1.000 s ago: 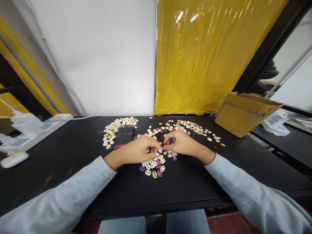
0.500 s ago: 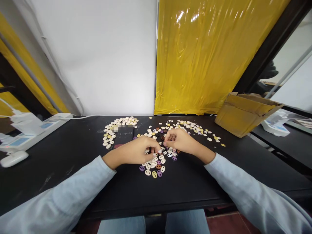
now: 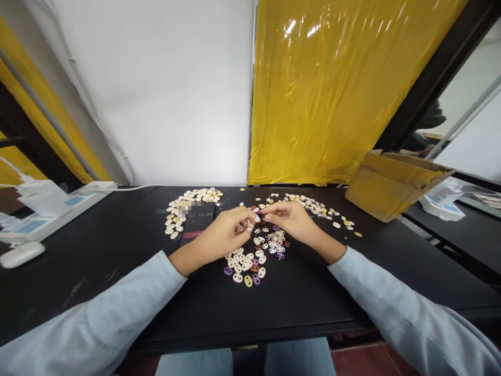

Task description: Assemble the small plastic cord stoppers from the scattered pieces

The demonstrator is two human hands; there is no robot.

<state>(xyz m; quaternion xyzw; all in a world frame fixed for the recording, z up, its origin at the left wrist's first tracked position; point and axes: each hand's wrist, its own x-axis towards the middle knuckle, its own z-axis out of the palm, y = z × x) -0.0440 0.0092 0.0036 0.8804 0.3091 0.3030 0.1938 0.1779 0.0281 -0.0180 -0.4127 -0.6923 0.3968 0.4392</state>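
Small oval two-hole pieces, mostly white with some yellow, purple and brown, lie scattered on a black table [image 3: 117, 245]. The nearest heap [image 3: 250, 263] sits just below my hands. My left hand [image 3: 225, 232] and my right hand [image 3: 287, 219] are raised a little above the table, fingertips meeting around one small piece [image 3: 260, 216] pinched between them. Both sleeves are light blue.
A second heap of pieces [image 3: 183, 206] lies at the back left beside a dark phone [image 3: 198, 222] showing a timer. More pieces [image 3: 313, 206] spread at the back right. A cardboard box [image 3: 391, 183] stands at the right. White devices [image 3: 47, 209] sit at the left.
Both hands have lifted off the near heap and moved away from me, fingertips now joined above the table around a small piece.
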